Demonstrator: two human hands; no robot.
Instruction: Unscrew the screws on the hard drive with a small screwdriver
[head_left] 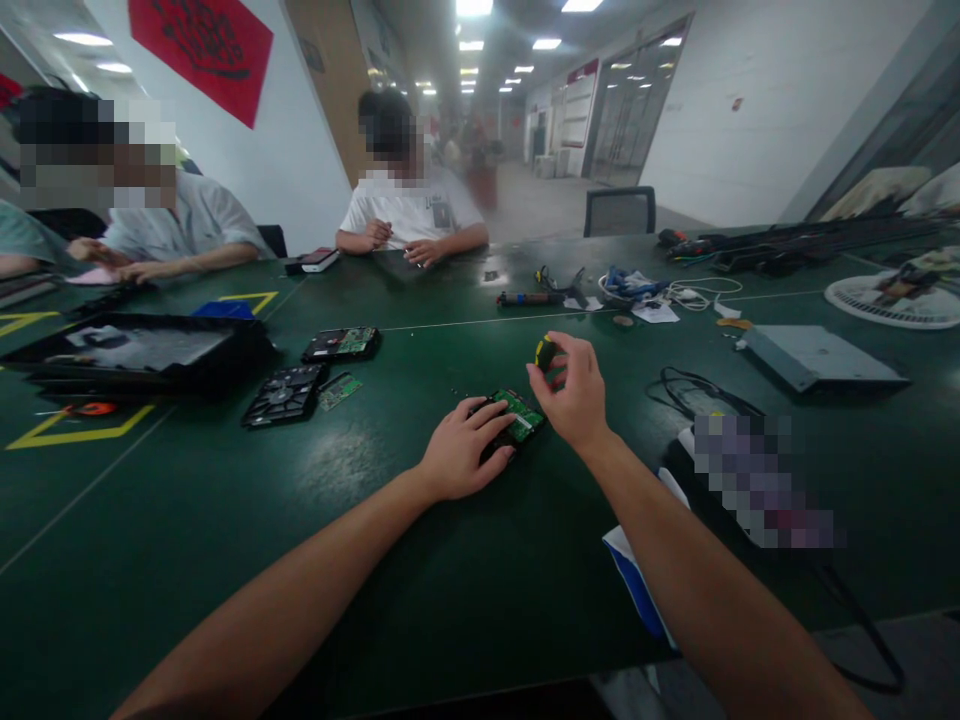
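A hard drive (519,420) lies on the green table with its green circuit board facing up. My left hand (469,447) steadies it, fingers across the top and thumb along the near edge, covering its left part. Just above the drive's right end, my right hand (574,385) pinches a screwdriver by its black-and-yellow handle (545,352) between thumb and fingers. Its shaft and tip cannot be made out. Tiny dark bits, perhaps screws (456,392), lie beyond my left fingers.
Left are another hard drive (341,343), a black drive casing (283,396), a loose circuit board (340,391) and a black tray (142,350). Right are a grey metal box (821,355), cables (694,292) and a blue-white cloth (637,580). Two people (411,205) sit across.
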